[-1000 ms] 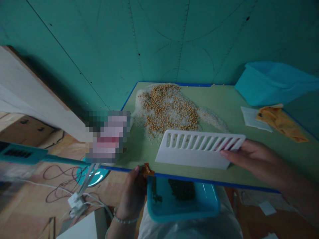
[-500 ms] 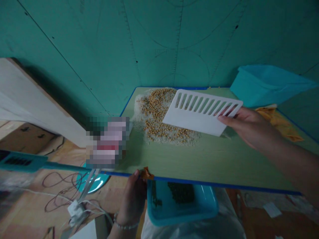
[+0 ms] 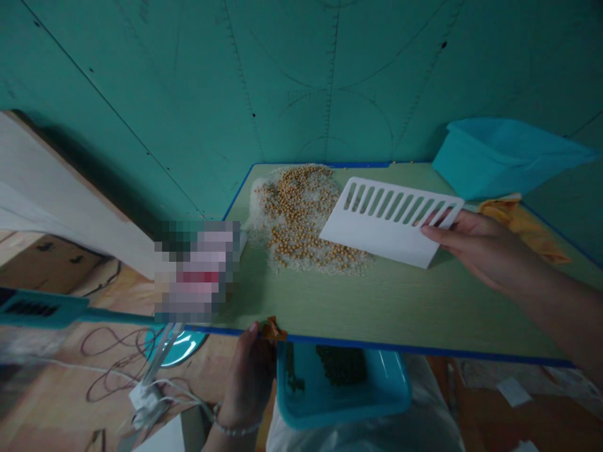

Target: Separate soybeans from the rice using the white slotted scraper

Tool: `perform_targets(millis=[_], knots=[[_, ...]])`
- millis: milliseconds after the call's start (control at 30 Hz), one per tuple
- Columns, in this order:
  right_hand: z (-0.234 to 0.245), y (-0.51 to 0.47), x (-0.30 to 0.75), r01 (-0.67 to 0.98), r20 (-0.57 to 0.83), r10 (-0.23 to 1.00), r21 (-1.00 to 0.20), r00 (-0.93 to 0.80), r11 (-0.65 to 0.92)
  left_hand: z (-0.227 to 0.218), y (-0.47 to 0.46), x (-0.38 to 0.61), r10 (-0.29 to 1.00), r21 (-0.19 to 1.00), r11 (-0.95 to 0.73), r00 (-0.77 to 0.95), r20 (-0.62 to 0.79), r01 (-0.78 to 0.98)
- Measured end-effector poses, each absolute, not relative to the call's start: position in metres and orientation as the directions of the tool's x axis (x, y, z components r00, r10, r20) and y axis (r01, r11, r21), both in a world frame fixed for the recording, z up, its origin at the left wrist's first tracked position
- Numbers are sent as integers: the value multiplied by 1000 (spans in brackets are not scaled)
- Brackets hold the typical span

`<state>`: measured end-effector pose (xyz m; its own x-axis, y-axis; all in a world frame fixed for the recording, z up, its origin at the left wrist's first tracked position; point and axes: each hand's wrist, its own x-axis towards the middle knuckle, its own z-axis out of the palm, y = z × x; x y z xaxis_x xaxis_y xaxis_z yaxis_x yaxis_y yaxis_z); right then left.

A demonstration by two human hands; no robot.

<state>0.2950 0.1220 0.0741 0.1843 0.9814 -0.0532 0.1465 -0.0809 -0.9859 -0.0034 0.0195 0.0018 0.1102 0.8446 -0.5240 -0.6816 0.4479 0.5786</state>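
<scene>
My right hand grips a white slotted plastic scraper by its right end, its lower edge resting on the green table at the right side of a pile of yellow beans mixed with white rice. My left hand is below the table's front edge, fingers closed on the left rim of a turquoise tray held under the edge. The tray holds a small heap of dark beans. A scrap of orange tape sticks to the edge by my thumb.
A turquoise tub stands at the back right, with an orange cloth beside it. A blurred-out object sits at the table's left corner. Cables and a white plug lie on the floor at left. A teal wall rises behind the table.
The scraper went from the near side of the pile up and back over it, then came down at the pile's right side. The left hand and tray stayed put.
</scene>
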Motion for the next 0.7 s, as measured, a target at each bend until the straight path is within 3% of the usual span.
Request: perform_targets(millis=[700], knots=[[72,111,294,274,-33,996,-960,85,-55,4,21,-3,829,576,467,105,-550,-671]])
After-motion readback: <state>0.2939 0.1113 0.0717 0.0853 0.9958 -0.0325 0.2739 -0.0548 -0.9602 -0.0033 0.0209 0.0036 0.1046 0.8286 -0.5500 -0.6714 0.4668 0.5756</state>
